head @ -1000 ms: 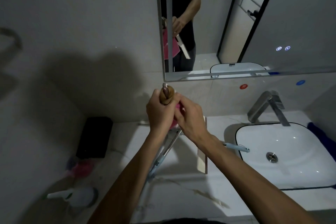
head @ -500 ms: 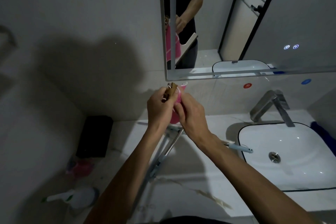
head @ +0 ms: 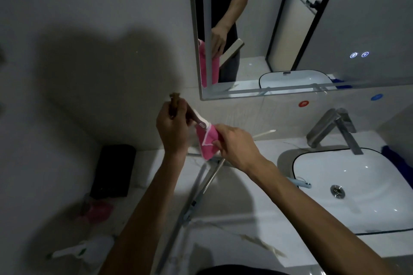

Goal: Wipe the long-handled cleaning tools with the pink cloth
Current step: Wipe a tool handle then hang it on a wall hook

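While the long metal poles (head: 196, 194) are lying on the white counter (head: 234, 219) near the person, the right hand (head: 234, 144) is pinching the pink cloth (head: 207, 140) just above them. The left hand (head: 173, 127) is gripping a brown tool handle (head: 175, 105), which is touching the cloth. The handle's white label is too blurry to read. Farther back, two lit buttons are glowing on the mirror (head: 335, 29).

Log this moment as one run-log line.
left hand: grips brown tool handle | right hand: pinches pink cloth around tool shaft | other tools lie on counter | stage: wiping
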`<state>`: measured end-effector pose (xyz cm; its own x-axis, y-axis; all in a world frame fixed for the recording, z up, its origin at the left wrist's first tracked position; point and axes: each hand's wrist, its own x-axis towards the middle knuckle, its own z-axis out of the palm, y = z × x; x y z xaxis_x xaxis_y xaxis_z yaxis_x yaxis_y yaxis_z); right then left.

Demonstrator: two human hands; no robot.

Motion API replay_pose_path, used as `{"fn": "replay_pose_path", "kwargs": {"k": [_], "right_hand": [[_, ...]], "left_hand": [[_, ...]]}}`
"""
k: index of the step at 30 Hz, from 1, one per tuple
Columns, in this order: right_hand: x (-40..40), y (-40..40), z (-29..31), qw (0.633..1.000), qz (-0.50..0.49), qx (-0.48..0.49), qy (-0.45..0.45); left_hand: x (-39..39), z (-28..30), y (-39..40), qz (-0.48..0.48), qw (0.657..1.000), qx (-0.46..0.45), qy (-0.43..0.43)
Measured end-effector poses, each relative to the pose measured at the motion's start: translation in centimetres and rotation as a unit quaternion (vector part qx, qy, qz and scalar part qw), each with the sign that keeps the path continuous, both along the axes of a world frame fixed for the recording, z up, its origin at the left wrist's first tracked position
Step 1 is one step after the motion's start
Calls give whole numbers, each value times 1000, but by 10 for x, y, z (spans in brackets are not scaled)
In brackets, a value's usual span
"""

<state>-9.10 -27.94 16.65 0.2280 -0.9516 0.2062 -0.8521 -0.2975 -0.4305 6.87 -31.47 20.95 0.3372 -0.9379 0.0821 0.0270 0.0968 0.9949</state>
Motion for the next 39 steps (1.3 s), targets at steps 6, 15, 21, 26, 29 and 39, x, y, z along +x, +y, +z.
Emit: {"fn": "replay_pose_path", "kwargs": {"k": [6, 15, 21, 26, 29, 39], "right_hand": [[0, -3, -9, 999, -31, 22, 28], [-10, -5, -16, 997, -17, -6, -73], [-10, -2, -3, 954, -134, -82, -257], [-20, -8, 12, 907, -212, -76, -356], [-18, -8, 5, 897, -237, -43, -370], [-15, -8, -14, 787, -292, 227, -494]], "left_hand": [[-6, -2, -8, -28, 998, -28, -51], [-26, -26, 10, -148, 972, 45, -179], [-10, -30, 2, -98, 961, 35, -254], [11, -49, 0, -72, 991, 57, -94], [14, -53, 3, -72, 997, 29, 0], [9, -43, 21, -129, 987, -42, 88]]}}
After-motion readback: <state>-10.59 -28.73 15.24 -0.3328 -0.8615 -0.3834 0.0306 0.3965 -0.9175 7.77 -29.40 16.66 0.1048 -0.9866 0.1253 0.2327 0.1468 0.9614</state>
